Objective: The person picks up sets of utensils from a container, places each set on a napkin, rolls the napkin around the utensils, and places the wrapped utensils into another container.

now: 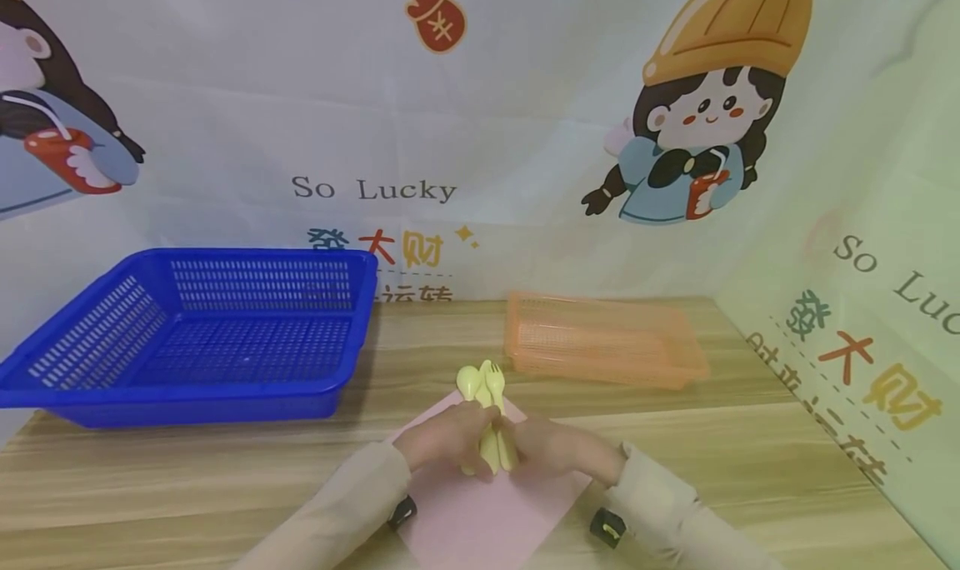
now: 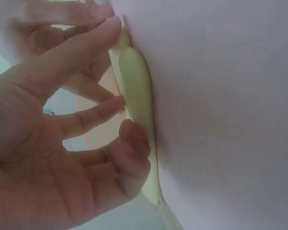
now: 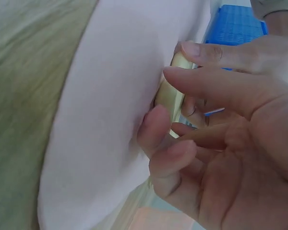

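Pale yellow plastic cutlery lies side by side on a pink sheet (image 1: 487, 520): a spoon (image 1: 468, 381) at the left, a fork (image 1: 496, 378) at the right and a slimmer piece between them. My left hand (image 1: 453, 435) holds the bundle from the left, thumb and curled fingers at the handles (image 2: 135, 81). From the right side, my right hand (image 1: 543, 447) grips it with thumb and bent fingers, close to the left fingertips. The spoon and fork heads point away from me, beyond the fingers. Parts of the handles are hidden under the hands.
A large blue basket (image 1: 217, 399) stands on the wooden table (image 1: 187, 478) at the left. An orange basket (image 1: 607, 370) sits at the back right. Behind the table hangs a printed cloth (image 1: 525, 137), which also covers the right side. Two small dark objects lie beside the wrists.
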A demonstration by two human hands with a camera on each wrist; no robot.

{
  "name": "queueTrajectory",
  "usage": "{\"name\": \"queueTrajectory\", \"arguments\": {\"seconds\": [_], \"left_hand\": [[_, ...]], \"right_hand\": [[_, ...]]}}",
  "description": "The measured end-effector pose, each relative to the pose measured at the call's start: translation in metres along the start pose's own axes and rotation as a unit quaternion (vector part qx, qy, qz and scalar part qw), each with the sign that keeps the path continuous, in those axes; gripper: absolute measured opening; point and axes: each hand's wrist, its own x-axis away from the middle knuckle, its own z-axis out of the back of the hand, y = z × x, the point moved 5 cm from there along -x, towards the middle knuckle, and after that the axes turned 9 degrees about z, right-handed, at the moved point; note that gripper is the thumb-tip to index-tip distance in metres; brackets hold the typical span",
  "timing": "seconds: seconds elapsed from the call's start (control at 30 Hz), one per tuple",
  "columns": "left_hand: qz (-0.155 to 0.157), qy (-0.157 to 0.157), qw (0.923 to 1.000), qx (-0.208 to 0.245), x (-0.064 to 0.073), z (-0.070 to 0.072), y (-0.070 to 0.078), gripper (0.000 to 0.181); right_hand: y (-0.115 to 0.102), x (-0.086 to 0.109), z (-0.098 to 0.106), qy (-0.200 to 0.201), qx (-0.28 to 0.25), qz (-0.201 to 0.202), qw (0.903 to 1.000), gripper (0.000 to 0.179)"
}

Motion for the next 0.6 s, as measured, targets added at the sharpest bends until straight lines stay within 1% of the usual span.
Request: {"name": "queueTrajectory", "arguments": {"seconds": [0.1,0.23,0.37,0.47,0.6], "left_hand": [[-0.004,0.001,1.0000,0.004,-0.0003,-0.0008,-0.0005,0.049],[-0.004,0.001,1.0000,0.008,-0.0004,-0.0015,-0.0009,0.050],[-0.006,0.004,0.9999,0.010,0.0004,-0.0008,-0.0005,0.049],[-0.007,0.007,0.9999,0.008,0.0009,-0.0006,-0.0002,0.048],[-0.003,0.009,0.9999,0.003,0.0018,-0.0005,-0.0002,0.047]], "right_hand": [[-0.0017,0.0005,-0.0013,-0.005,0.011,-0.001,0.9999,0.057],[-0.0051,0.0005,-0.0015,-0.002,0.050,0.017,0.9986,0.055],[-0.0072,0.0005,-0.0012,0.007,0.066,0.035,0.9972,0.054],[-0.0082,0.0007,-0.0013,0.009,0.069,0.033,0.9970,0.053],[-0.0095,0.0004,-0.0026,0.009,0.078,0.016,0.9968,0.051]]}}
